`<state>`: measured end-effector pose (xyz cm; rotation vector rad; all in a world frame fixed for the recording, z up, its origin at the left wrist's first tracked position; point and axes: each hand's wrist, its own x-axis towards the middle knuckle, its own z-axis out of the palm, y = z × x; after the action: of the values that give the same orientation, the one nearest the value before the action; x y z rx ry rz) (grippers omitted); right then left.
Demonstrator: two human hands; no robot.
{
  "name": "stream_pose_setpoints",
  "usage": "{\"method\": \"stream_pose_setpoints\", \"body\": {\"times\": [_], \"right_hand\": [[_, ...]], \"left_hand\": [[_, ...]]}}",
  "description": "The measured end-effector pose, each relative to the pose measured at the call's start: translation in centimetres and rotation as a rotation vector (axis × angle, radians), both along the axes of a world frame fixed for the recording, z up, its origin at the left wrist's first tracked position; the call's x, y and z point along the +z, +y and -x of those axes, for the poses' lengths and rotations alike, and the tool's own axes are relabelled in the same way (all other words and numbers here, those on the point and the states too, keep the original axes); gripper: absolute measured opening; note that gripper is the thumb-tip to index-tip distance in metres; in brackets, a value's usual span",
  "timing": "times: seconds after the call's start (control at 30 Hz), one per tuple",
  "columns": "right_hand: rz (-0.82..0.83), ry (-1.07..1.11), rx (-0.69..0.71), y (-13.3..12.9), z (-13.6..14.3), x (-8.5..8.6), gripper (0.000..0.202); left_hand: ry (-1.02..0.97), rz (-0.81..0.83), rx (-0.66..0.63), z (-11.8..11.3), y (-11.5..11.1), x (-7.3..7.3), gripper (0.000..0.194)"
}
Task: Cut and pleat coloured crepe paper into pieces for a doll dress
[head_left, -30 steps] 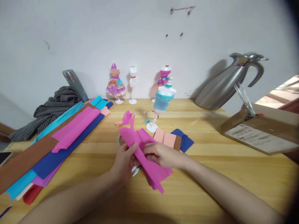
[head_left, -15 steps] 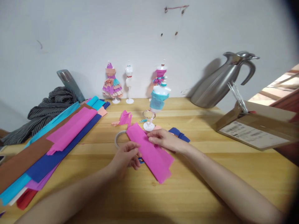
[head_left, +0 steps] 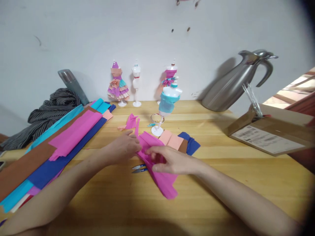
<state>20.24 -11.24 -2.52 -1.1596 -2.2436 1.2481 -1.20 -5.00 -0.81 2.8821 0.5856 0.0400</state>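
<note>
I'd handle the pink paper (head_left: 162, 181) gently: right hand (head_left: 172, 160) grip wide; left hand (head_left: 124, 146) grip, I cannot tell.

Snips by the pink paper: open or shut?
Open: the snips show a gap between their blade tips; the pink paper hides their other end.

Under the fingers (head_left: 134, 146) spreads a pale wooden tabletop (head_left: 216, 193), its grain banded from side to side. Beyond them rises a grey-white wall (head_left: 98, 29), softly shadowed, with dark spots (head_left: 188, 29) high above the fingers. Far to their right, a patch (head_left: 301, 84) glows brighter.
</note>
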Motion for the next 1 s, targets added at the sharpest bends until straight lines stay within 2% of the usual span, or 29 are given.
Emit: {"method": "stream_pose_setpoints", "body": {"times": [0.07, 0.13, 0.27, 0.4, 0.53, 0.67, 0.77, 0.87, 1.0], "right_hand": [[0.005, -0.067, -0.007, -0.5, 0.4, 0.5, 0.064], [0.003, -0.082, -0.037, -0.8, 0.6, 1.1, 0.079], [-0.052, 0.058, -0.117, -1.4, 0.7, 2.4, 0.076], [-0.206, 0.179, -0.166, -1.7, 0.3, 4.1, 0.076], [-0.344, 0.141, -0.259, -1.1, 0.0, 5.9, 0.075], [-0.475, 0.074, -0.41, 0.4, 0.2, 6.8, 0.071], [-0.499, 0.037, -0.475, 1.2, 0.3, 6.9, 0.043], [-0.433, 0.02, -0.447, 1.3, 0.1, 7.1, 0.023], [-0.388, 0.045, -0.466, 0.7, -1.0, 7.8, 0.015]], "left_hand": [[0.006, -0.043, 0.046, 0.4, 0.3, 0.5, 0.022], [-0.014, -0.051, 0.113, 0.7, 1.0, 1.5, 0.019], [-0.053, -0.071, 0.244, 0.9, 2.6, 4.2, 0.014], [-0.148, -0.176, 0.24, 0.1, 3.7, 6.9, 0.015], [-0.156, -0.268, 0.235, -1.0, 4.1, 9.3, 0.015], [-0.14, -0.323, 0.265, -1.5, 3.9, 11.0, 0.014], [-0.155, -0.313, 0.273, -1.2, 3.7, 11.4, 0.012], [-0.212, -0.257, 0.277, -0.6, 3.7, 11.0, 0.01], [-0.347, -0.156, 0.309, 0.5, 3.7, 9.1, 0.041]]}}
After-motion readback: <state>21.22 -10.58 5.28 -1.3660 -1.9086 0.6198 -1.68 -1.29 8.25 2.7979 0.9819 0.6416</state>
